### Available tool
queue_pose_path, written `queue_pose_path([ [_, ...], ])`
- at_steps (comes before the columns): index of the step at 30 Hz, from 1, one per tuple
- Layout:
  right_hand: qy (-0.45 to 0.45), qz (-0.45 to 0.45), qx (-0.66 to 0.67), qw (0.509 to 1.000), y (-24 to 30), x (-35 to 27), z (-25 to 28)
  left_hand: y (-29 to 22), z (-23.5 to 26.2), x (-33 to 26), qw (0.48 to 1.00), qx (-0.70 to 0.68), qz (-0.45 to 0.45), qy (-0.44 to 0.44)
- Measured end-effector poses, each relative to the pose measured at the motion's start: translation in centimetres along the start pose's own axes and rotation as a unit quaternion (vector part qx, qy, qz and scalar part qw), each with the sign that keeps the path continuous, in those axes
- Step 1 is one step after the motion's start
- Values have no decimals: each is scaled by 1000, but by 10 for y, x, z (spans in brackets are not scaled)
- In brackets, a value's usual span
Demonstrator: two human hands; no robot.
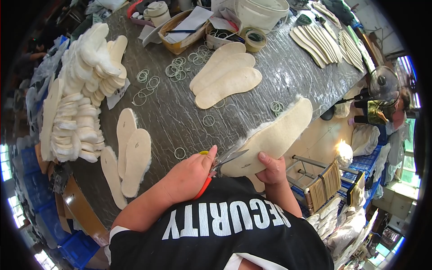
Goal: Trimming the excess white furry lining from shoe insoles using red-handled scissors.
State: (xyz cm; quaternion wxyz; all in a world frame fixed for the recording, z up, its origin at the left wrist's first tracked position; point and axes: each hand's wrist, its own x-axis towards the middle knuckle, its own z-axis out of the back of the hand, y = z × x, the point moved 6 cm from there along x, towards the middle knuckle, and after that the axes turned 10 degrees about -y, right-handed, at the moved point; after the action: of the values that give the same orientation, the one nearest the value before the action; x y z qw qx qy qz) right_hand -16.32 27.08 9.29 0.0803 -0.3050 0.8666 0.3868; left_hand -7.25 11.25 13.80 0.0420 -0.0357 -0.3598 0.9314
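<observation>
My left hand is closed around a pair of scissors with red and yellow handle parts. The blades point right and lie over the near-left end of a cream insole. My right hand grips that insole by its near edge, thumb on the flat felt face, fingers mostly hidden beneath. White fleece sticks out along its far edge, and a small pencil-like mark shows near the heel. Just left of my left forearm lie three loose insoles, felt side up. Beyond my hands, three more insoles fan out.
A tall heap of fleecy insoles stands at the left. Rubber bands are scattered over the dark table. Farther back are a paper-filled basket, a tape roll, a white bucket and insole rows. A woven stool stands right.
</observation>
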Motion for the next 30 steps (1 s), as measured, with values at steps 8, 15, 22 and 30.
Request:
queue_pose_path([
  [8,0,-7,-3,1000,0,0,4,0,-2,1,998,25,3,49],
  [15,16,-2,-23,1000,-4,2,6,-1,1,2,999,-8,-24,-39],
  [22,46,-20,1,999,-4,0,0,1,-1,2,1000,5,-5,-4],
  [30,12,-8,-31,999,-4,0,4,0,-3,3,1000,-17,-11,-13],
])
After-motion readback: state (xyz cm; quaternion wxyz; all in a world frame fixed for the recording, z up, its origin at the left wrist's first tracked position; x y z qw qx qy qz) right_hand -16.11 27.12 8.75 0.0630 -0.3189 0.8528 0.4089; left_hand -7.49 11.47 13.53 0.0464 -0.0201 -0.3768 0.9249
